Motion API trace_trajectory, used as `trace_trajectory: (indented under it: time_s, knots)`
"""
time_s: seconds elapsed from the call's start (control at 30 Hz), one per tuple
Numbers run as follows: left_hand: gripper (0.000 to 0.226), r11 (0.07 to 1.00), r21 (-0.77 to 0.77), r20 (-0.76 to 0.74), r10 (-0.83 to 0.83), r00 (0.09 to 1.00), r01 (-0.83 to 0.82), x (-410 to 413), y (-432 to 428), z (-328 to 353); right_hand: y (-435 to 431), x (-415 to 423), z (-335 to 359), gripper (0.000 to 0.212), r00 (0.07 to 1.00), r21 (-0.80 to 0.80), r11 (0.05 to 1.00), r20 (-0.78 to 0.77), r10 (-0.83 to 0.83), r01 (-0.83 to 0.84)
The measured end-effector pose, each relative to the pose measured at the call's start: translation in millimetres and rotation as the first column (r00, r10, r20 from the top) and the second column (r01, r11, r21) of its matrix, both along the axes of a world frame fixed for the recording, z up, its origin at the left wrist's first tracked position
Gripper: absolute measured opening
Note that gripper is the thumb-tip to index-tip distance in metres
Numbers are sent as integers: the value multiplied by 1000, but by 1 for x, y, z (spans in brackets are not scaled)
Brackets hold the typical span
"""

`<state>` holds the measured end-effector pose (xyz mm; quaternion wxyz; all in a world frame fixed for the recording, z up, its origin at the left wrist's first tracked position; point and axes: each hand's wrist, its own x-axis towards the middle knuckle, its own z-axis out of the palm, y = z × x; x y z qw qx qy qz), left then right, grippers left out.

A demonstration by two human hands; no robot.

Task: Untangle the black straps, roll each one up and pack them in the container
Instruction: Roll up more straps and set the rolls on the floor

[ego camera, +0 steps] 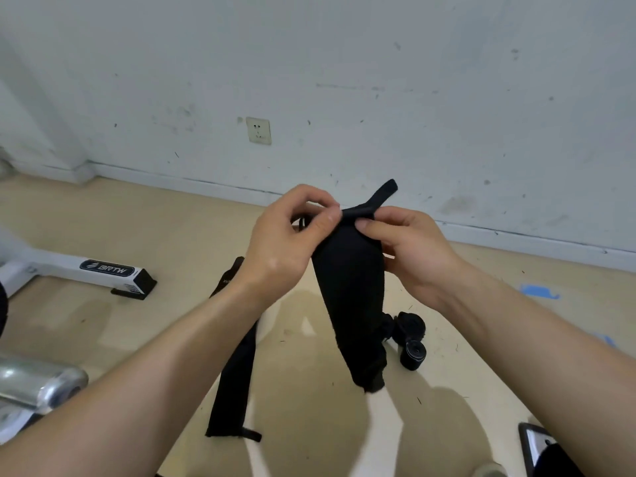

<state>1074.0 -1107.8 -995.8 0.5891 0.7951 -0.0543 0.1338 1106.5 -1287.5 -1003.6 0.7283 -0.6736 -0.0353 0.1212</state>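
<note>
Both your hands are up in front of you, close together. Your left hand (285, 242) and right hand (409, 246) each pinch the top edge of the wide black fabric strap (351, 290) between thumb and fingertips. The two thumbs almost meet on the edge, which is folded or rolled over into a narrow band. A thin tail of the same strap pokes up and to the right, just above your right fingers. The rest hangs straight down between your wrists, its lower end near the beige floor (309, 425); I can't tell whether it touches.

Down behind your left forearm runs a long narrow black strap (234, 380), ending low in the picture with a small tab sticking out sideways. Its upper part disappears behind your wrist, so I can't tell whether that hand holds it too.

On the floor just right of the hanging strap lies a black rolled-up strap (414, 355), wound tight, its coiled end facing you. Touching it from behind is a looser black bundle of strap (410, 325).

At the lower left edge there's a silver metal cylinder (38, 383), at the lower right corner a dark-framed flat device (531, 445).

Further off to the left stands a white machine foot (103, 268) with a black end cap and a dark "BRTW" label. Over to the right, a scrap of blue tape (538, 290) sticks to the floor.

Behind it all stands the scuffed pale wall (378, 80), with a cream wall socket (258, 130) set low in it.
</note>
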Motion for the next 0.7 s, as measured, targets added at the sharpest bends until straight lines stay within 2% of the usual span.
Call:
trace_trajectory:
  time_s: [0.17, 0.3, 0.4, 0.6, 0.7]
  knots:
    - [12, 971, -183, -92, 136, 986, -151, 4, -3, -3, 5, -1, -1, 19, 1000, 28, 1000, -26, 3, -2]
    - [16, 924, -300, -192, 185, 964, -237, 5, -4, -4, 10, -7, -2, 7, 999, 44, 999, -34, 33, -32]
    - [12, 898, -363, -267, 156, 951, -249, 3, -4, -4, 12, -11, -2, 12, 999, 50, 998, -22, 31, -30]
    - [13, 897, -369, -284, 142, 948, -245, -1, -5, -5, 15, -17, -2, 21, 999, 27, 999, -10, -39, 40]
    - [11, 903, -387, -320, 59, 945, -188, -5, -5, -4, 14, -17, -3, 23, 997, -4, 997, 12, -73, 73]
